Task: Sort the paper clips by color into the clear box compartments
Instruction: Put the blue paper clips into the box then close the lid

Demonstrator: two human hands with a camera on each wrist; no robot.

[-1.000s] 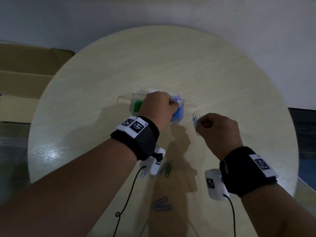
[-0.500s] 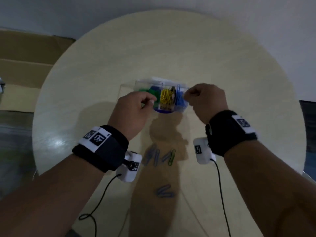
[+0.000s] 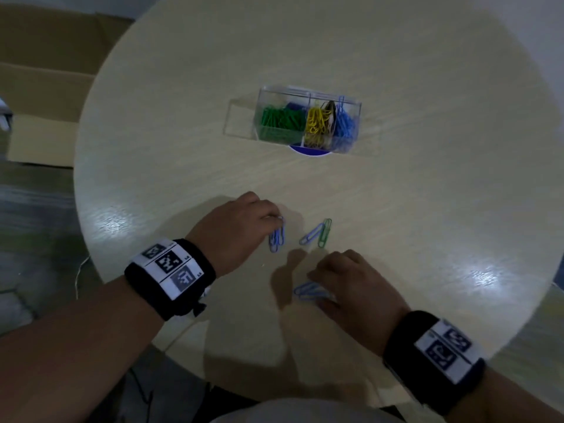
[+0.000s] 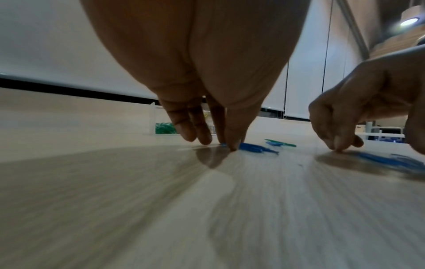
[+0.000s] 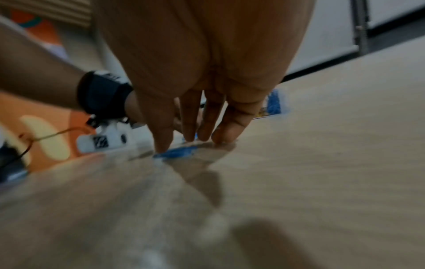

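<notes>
The clear box (image 3: 309,94) stands mid-table holding green, yellow and blue clips in separate compartments. Nearer me, my left hand (image 3: 276,217) reaches down to the table; thumb and forefinger pinch the far end of a pair of blue clips (image 3: 277,237), also seen as blue clips (image 4: 254,147) in the left wrist view. My right hand (image 3: 316,289) has straight fingers set around another pair of blue clips (image 3: 306,292), thumb tip touching them (image 5: 178,152). Between the hands lie one loose blue clip (image 3: 309,236) and one green clip (image 3: 324,232).
The round pale wooden table (image 3: 396,193) ends close to my body. A clear lid-like panel (image 3: 241,119) lies against the box's left side, and a blue disc (image 3: 308,151) shows under its front. Cardboard (image 3: 36,87) sits on the floor to the left.
Both hands have left the box and come back toward me, down onto the loose blue clips. The blue clip my right hand carried earlier is gone from it.
</notes>
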